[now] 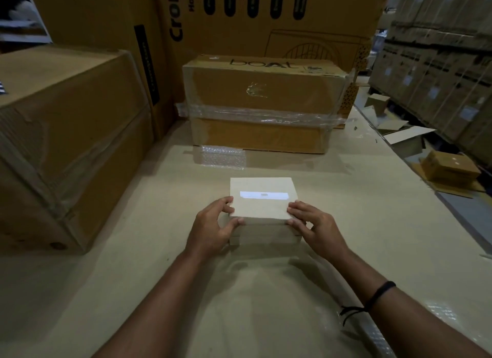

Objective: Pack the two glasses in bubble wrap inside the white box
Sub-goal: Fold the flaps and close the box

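Box (263,197) lies long axis left-right; left hand (213,229), right hand (316,224) grip ends.

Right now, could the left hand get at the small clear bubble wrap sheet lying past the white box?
Probably yes. The small clear bubble wrap sheet lies flat on the table beyond the white cardboard box, nothing covering it. The left hand grips that box's corner and must let go first.

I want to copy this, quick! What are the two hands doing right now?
Left hand: grips the white box at its left edge.
Right hand: grips the white box at its right edge.
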`<state>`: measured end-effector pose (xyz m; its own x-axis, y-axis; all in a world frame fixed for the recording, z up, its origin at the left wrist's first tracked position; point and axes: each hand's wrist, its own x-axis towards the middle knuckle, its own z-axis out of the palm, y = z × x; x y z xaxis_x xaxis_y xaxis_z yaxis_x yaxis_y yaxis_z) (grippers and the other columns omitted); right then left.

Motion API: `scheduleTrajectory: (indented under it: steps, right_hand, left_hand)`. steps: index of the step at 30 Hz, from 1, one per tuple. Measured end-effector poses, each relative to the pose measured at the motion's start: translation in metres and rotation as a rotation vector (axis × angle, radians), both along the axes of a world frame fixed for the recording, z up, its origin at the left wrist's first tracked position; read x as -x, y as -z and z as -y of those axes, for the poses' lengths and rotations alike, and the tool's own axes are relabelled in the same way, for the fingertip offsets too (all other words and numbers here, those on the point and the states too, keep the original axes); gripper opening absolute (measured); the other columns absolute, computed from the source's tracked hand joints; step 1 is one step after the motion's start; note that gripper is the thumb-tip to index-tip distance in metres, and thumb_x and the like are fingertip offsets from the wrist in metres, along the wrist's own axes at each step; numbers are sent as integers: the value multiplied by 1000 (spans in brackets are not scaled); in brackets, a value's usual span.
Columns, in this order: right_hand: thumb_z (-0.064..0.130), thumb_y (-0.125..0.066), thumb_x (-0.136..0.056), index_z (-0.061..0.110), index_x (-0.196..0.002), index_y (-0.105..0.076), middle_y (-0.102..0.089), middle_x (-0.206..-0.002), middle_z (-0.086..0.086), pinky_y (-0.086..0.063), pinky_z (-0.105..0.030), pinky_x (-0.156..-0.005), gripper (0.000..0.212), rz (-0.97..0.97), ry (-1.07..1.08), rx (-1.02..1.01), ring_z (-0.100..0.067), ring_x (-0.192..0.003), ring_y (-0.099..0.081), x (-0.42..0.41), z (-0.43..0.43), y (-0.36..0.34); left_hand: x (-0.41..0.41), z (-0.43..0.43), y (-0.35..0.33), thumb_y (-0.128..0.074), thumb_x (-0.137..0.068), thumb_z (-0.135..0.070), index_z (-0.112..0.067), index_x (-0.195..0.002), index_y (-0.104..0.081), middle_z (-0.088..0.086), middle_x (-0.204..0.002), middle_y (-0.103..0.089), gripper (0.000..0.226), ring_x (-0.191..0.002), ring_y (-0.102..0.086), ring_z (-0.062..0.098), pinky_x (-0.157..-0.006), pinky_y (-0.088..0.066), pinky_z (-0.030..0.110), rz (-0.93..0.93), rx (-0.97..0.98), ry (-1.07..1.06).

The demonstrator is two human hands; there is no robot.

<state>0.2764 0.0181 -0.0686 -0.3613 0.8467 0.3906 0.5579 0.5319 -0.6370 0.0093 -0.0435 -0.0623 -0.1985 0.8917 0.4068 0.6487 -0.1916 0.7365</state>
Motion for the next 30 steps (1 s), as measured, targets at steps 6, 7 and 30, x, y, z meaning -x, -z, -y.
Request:
scheduleTrajectory:
  steps: [6, 7, 30]
  right_hand:
    - [43, -42, -101, 13, -145, -44, -41, -152, -5, -25, -29, -115, 53, 242, 0, 132, -18, -142, -34, 23, -38, -41]
    - [44, -37, -102, 12, -151, -33, -30, -158, -6, -21, -32, -118, 58, 381, -11, 169, -19, -146, -25, 30, -48, -43]
    - [64, 14, -85, 27, -156, -7, -5, -164, 6, -9, -46, -120, 83, 745, 37, 28, -18, -151, -1, 52, 4, -17]
  left_hand:
    - [-13, -51, -40, -39, -100, -49, -21, -148, -35, 1, -162, -17, 56, -149, -12, 18, -118, -13, 38, -118, 451, 112]
    - [-15, -59, -41, -33, -102, -50, -20, -153, -24, 1, -163, -9, 60, -150, -4, 20, -118, -9, 41, -243, 535, 130]
    - [-20, -20, 4, -22, -105, -37, -20, -152, -29, -2, -161, -20, 50, -149, -10, 15, -119, -12, 35, -521, 278, 83]
